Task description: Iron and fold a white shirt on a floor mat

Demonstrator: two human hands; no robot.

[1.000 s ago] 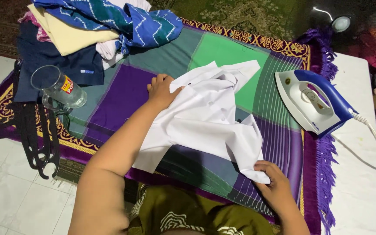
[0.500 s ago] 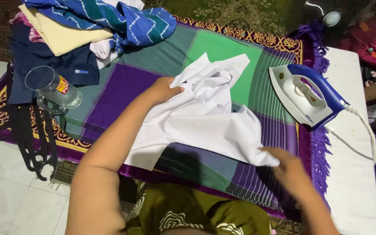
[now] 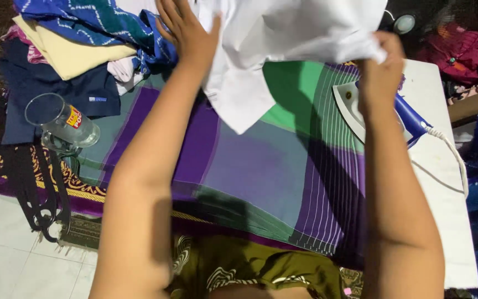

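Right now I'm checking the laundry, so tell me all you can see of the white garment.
The white garment is plain, thin woven cloth, creased. Both hands hold it up above the checked cloth: left hand at its left side, right hand bunching its right edge. One flap hangs down between the arms. Its top is out of frame.

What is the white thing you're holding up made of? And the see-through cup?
White garment: thin woven cloth, probably cotton or a blend; matte, it creases and hangs limp from both hands. Cup: clear and shiny, likely glass, though clear plastic can't be ruled out.
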